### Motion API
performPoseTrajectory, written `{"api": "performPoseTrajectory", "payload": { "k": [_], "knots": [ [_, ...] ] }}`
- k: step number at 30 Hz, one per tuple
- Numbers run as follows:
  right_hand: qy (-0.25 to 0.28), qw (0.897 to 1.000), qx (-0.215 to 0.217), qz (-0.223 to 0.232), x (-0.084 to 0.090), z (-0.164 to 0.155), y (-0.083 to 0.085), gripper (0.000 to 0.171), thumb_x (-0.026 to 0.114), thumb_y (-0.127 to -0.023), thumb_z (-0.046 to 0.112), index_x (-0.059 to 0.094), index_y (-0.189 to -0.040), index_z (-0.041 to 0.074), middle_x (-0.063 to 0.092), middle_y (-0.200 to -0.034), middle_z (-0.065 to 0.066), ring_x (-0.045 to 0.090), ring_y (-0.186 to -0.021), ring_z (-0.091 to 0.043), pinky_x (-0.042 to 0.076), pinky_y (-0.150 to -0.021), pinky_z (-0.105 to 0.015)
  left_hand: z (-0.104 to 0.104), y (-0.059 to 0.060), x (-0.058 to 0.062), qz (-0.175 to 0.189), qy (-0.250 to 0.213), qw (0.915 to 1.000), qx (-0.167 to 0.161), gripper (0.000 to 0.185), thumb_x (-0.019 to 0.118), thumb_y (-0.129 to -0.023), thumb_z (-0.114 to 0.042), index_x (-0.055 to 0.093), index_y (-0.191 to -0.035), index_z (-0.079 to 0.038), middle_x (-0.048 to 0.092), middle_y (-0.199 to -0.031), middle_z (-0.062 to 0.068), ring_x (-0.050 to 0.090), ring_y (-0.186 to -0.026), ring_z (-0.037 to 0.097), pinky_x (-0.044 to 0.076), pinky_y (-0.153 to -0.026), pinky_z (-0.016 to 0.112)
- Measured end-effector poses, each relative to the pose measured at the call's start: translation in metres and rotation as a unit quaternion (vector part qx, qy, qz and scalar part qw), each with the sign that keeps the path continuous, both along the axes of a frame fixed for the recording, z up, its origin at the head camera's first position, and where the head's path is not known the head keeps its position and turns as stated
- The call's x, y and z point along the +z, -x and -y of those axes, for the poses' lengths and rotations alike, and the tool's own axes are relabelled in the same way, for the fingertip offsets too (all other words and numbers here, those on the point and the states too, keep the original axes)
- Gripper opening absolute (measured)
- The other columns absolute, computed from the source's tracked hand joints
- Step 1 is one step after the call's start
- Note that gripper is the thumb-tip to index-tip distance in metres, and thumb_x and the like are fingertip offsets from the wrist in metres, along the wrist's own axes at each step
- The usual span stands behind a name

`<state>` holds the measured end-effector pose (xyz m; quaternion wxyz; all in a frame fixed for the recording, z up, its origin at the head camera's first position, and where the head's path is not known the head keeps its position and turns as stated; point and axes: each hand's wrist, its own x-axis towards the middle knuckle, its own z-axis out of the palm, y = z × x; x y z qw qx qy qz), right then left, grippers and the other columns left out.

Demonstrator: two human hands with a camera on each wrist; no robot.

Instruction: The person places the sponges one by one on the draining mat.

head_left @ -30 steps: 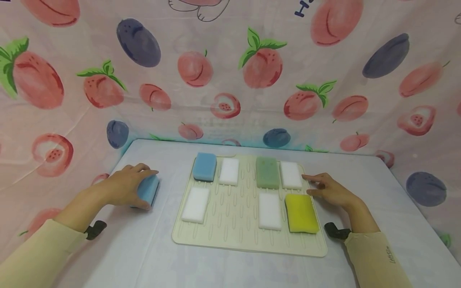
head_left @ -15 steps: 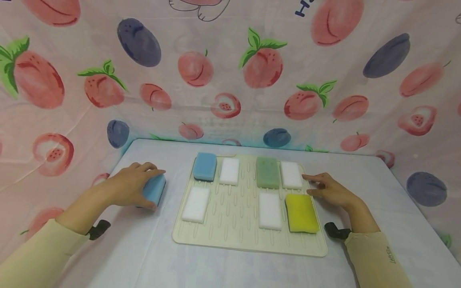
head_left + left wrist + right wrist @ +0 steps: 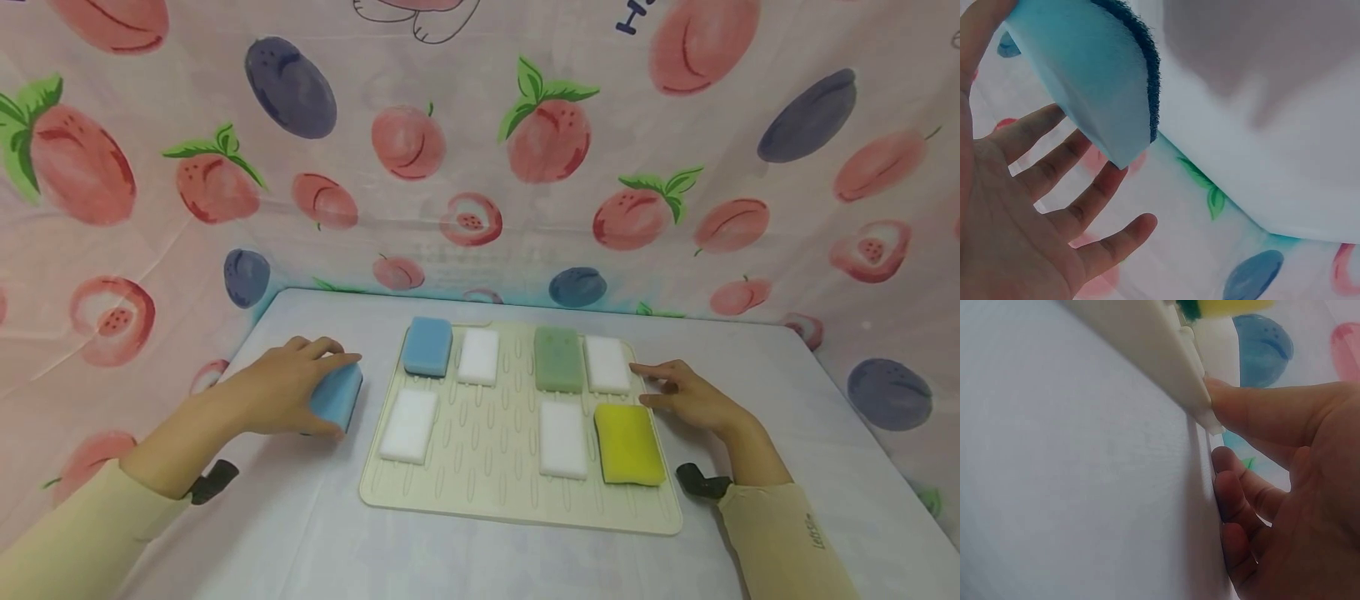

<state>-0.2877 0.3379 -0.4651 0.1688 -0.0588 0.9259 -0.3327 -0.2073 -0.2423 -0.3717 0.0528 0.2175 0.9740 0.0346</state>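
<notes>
My left hand (image 3: 283, 390) grips a light blue sponge (image 3: 336, 402) over the table, left of a cream ridged mat (image 3: 480, 492). The left wrist view shows a dark scrubbing layer on this sponge (image 3: 1085, 69), with fingertips along its edge and the little finger held away. At the mat's right edge rests my right hand (image 3: 693, 402), index finger and thumb reaching to the rim. In the right wrist view, the thumb (image 3: 1266, 412) touches the mat's rim (image 3: 1147, 347) while other fingers bend close to the tabletop.
On the mat lie another blue sponge (image 3: 427, 347), a green sponge (image 3: 558, 358), a yellow sponge (image 3: 628, 444) and several white sponges (image 3: 562, 439). Behind the white table (image 3: 480, 554) hangs a fruit-printed cloth (image 3: 465, 92), which also runs along the left and right sides.
My left hand has moved right with the blue sponge, closer to the mat's left edge. The right hand and the sponges on the mat have stayed in place.
</notes>
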Motion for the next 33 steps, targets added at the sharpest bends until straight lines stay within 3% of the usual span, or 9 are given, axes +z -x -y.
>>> {"api": "performPoseTrajectory", "payload": {
  "k": [16,33],
  "knots": [
    [0.000,1.000,0.004,-0.002,0.000,-0.001,0.001,0.066,0.073,-0.095,0.032,0.049,-0.156,0.019,0.041,-0.144,-0.020,0.042,-0.123,-0.039,0.043,-0.103,-0.056,-0.018,-0.006,0.004,-0.021,0.001,0.9996,-0.020,0.098,0.088,-0.069,-0.065,0.056,-0.150,-0.022,0.057,-0.141,0.007,0.054,-0.123,0.036,0.051,-0.100,0.060],
    [-0.007,1.000,0.010,-0.010,0.000,0.000,0.000,0.066,0.072,-0.096,0.031,0.049,-0.156,0.017,0.040,-0.144,-0.022,0.043,-0.123,-0.040,0.044,-0.102,-0.057,-0.038,-0.010,0.007,-0.031,0.004,0.9986,-0.042,0.098,0.086,-0.070,-0.068,0.055,-0.151,-0.020,0.057,-0.141,0.008,0.055,-0.124,0.037,0.048,-0.101,0.061]
  ]
}}
